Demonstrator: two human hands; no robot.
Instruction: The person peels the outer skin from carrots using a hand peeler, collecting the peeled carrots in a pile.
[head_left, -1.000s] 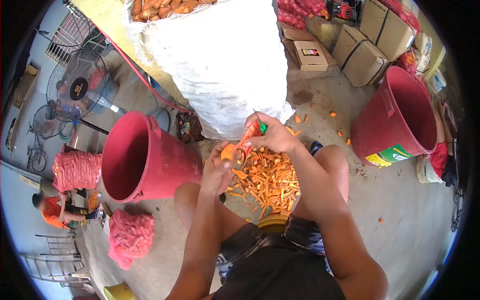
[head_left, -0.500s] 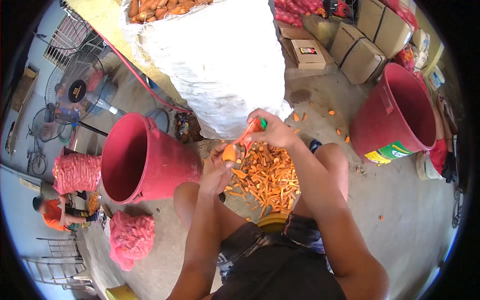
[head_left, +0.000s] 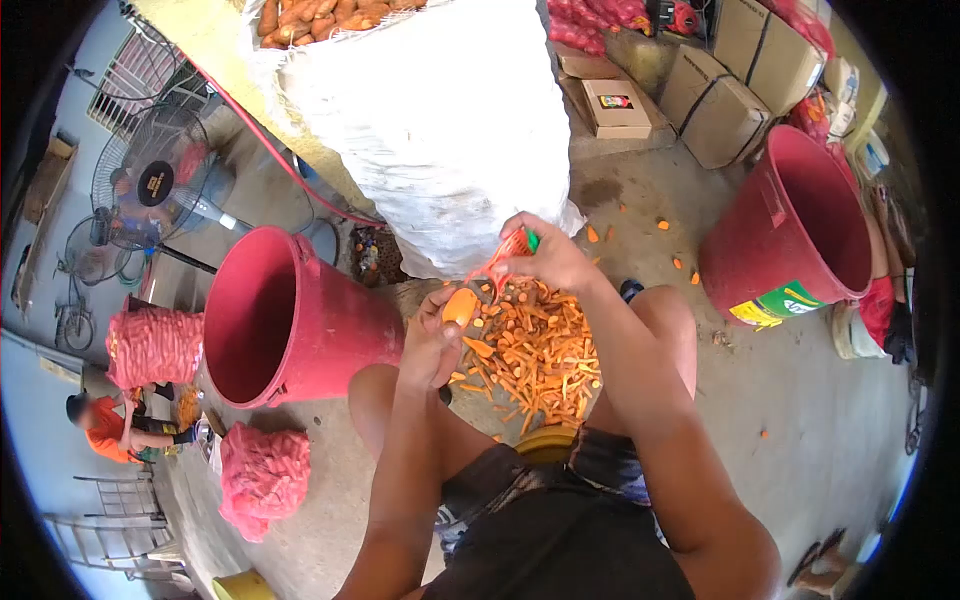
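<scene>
An orange carrot piece (head_left: 460,307) is held between the fingers of my left hand (head_left: 432,335), its smooth face turned up. Just to the right, my right hand (head_left: 545,256) is closed on a red peeler (head_left: 501,266) that has a green part at its upper end. The peeler's tip hangs close to the carrot piece; whether they touch I cannot tell. Below both hands, between my knees, lies a pile of orange carrot pieces and peelings (head_left: 545,350). Behind my hands stands a large white sack (head_left: 440,130) with carrots (head_left: 320,20) in its top.
A red bin (head_left: 340,325) stands at the left and another (head_left: 740,235) at the right. Further left are a fan (head_left: 155,183), pink mesh bags (head_left: 262,470) and a seated person in orange (head_left: 105,430). Cardboard boxes (head_left: 715,108) stand at the back right.
The carrot piece is tilted so that more of its face shows, and my left hand has turned slightly. My right hand has shifted a little with the peeler.
</scene>
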